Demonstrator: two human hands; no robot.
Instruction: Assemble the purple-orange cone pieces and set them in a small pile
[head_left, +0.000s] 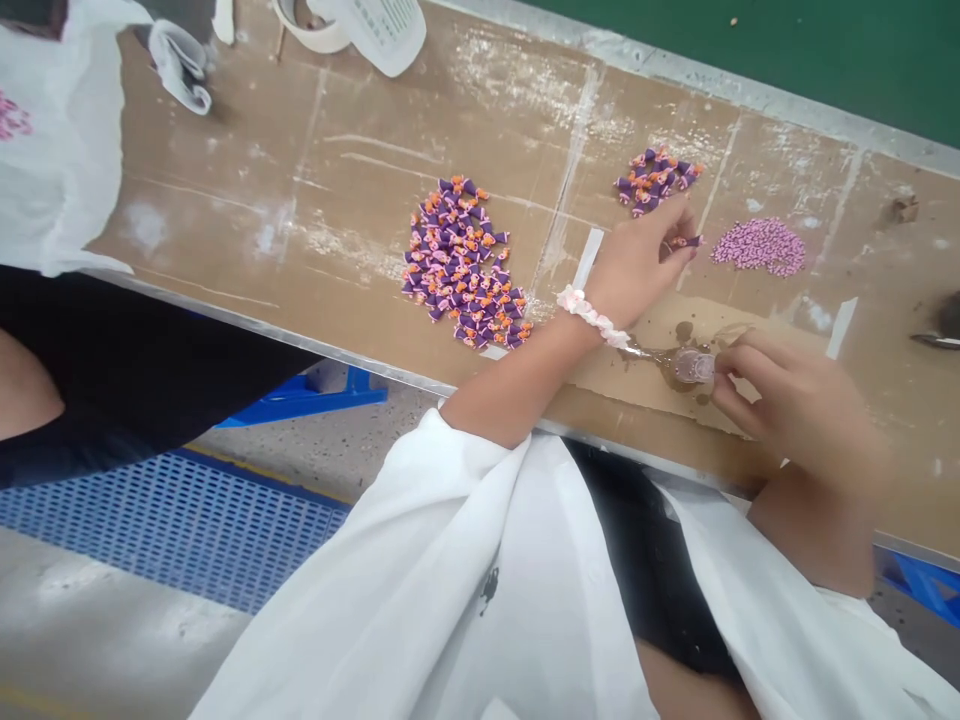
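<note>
My left hand [646, 252], with a pale scrunchie [592, 314] at the wrist, pinches one small purple-and-orange figurine [685, 243] between thumb and fingers. Just beyond it lies a small pile of like figurines [655, 180]. A larger pile of them [456, 262] spreads to the left of my forearm. My right hand [796, 405], partly blurred, has its thumb and finger closed at the edge of a small clear plastic cap [694, 366]. That cap lies on a brown card [720, 322] amid wet, glossy spots. Tiny pink pieces [760, 247] form a heap right of my left hand.
A white bottle [384, 32] and a tape roll [315, 30] lie at the back left. A crumpled white roll [178, 68] is further left, near another person's white garment [60, 140]. A dark pointed tool [934, 341] lies at the right edge.
</note>
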